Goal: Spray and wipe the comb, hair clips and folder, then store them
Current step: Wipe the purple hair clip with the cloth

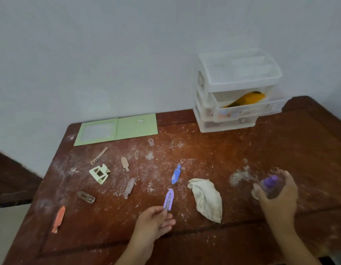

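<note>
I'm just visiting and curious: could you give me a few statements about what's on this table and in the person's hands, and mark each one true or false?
1. The left hand pinches a purple hair clip. True.
2. The right hand holds the cloth. False: it grips a purple-capped spray bottle; the cloth lies on the table.
3. The green folder lies open. True.
4. Every drawer of the organiser is closed. False: one is pulled out, with an orange object inside.
</note>
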Action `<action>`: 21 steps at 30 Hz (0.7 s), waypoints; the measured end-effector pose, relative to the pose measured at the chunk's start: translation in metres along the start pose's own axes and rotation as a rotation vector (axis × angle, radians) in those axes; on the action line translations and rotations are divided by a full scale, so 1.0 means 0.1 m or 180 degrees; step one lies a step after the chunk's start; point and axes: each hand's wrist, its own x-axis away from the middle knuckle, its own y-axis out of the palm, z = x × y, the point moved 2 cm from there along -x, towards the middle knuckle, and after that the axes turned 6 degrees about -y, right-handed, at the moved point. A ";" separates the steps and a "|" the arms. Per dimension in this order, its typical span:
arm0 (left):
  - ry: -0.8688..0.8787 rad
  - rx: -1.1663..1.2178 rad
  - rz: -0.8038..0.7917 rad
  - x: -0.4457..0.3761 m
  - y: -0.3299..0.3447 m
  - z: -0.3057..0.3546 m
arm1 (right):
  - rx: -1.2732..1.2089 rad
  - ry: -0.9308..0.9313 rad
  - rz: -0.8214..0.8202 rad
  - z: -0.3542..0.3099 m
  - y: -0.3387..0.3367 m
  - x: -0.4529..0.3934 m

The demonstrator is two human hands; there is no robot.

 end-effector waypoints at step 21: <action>0.0508 0.0349 0.0406 0.22 -0.23 0.09 | -0.0667 -0.2477 -0.2196 -1.09 1.03 0.82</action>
